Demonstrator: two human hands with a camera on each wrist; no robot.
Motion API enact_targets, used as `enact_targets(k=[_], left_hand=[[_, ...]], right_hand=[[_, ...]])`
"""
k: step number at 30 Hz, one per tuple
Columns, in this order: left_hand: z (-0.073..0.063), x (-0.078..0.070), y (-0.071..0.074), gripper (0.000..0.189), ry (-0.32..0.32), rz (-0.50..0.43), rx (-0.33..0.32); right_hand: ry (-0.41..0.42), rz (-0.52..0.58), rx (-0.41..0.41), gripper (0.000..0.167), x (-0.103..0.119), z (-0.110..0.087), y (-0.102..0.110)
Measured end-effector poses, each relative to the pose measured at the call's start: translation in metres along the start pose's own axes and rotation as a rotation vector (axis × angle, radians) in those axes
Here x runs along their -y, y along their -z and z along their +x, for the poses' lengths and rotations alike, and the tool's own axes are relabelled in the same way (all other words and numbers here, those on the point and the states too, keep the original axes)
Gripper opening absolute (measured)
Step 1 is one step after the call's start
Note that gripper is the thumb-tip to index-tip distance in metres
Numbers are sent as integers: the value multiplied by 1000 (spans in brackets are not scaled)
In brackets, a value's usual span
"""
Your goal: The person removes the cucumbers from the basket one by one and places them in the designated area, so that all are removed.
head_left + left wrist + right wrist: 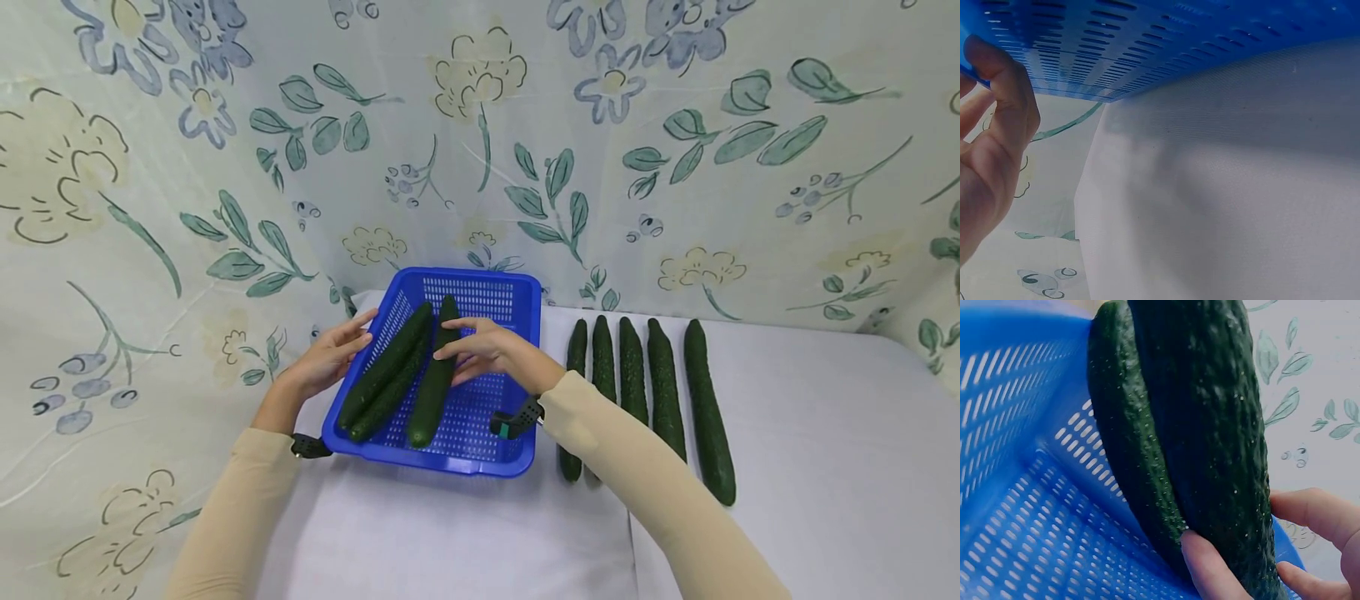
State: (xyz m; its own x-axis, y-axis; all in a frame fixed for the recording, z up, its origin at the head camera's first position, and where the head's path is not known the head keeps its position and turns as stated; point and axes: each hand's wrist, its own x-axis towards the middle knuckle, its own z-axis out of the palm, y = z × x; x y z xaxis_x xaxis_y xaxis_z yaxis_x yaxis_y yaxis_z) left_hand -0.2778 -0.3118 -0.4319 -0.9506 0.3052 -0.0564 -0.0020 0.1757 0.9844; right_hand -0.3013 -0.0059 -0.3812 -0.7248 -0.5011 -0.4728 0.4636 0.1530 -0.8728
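My right hand (483, 348) is over the blue plastic basket (536, 367), gripping a dark green cucumber (430, 408) with the thumb on one side and fingers on the other. In the right wrist view the bumpy cucumber (1204, 425) lies between the thumb (1210, 565) and fingertips. A second cucumber (1125, 406) shows behind it there. Two cucumbers lie side by side along the basket's left wall, the outer cucumber (390, 362) partly over the inner cucumber (378, 414). My left hand (326, 358) holds the basket's left rim, its bent fingers at the blue edge in the left wrist view.
To the right of the basket, several cucumbers lie in a row on the white tablecloth (810, 433), the rightmost cucumber (708, 412) slightly apart. My right forearm passes over part of the row. A floral curtain (480, 200) hangs behind the table.
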Motion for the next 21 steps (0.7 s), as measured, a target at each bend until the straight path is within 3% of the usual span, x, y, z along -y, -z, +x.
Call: enact_targets(k=[21], left_hand=[[-1,-1,-1,55,-12,-25,20]], right_hand=[[141,-1,12,72,1,-47,33]])
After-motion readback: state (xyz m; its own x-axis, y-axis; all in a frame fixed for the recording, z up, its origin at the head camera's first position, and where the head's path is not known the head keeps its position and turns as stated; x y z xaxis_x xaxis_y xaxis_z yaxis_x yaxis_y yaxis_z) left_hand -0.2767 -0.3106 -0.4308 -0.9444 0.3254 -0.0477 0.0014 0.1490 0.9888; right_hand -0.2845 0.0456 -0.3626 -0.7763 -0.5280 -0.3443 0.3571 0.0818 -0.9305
